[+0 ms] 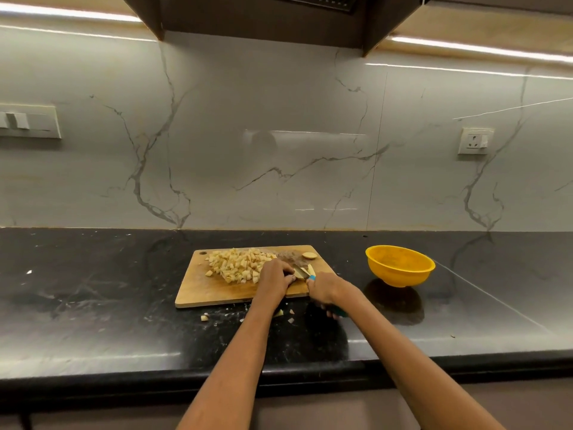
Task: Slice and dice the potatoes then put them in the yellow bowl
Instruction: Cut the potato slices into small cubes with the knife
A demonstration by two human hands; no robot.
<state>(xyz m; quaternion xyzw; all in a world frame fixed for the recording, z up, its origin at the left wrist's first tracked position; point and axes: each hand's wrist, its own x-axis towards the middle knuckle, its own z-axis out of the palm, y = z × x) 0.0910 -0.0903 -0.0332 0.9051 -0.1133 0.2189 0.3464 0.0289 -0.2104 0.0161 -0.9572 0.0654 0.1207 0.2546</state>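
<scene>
On the wooden cutting board (198, 290), the last potato strips (307, 270) are being diced, and this step is judged to be near its end, because a large heap of diced potato (237, 264) is already gathered on the far left part of the board. The strips are held down by the left hand (274, 279), whose fingers are curled over them and kept close together; how the fingertips lie under the knuckles cannot be told. The knife (300, 272) is held by the right hand (322, 290), its fingers wrapped round the teal handle, and the blade is placed across the strips just to the right of the left hand. For a good cut, the fingertips should be kept tucked behind the knuckles, and the blade should be guided straight down in even steps, so that the cubes match those in the heap. A round end slice (309, 255) lies at the far right corner of the board and is not yet diced. Some stray pieces (204, 318) lie on the black counter (93, 290) near the front edge of the board; these should be collected later. The yellow bowl (400, 265) stands on the counter to the right, well apart from the board, and no potato can be seen in it.
</scene>
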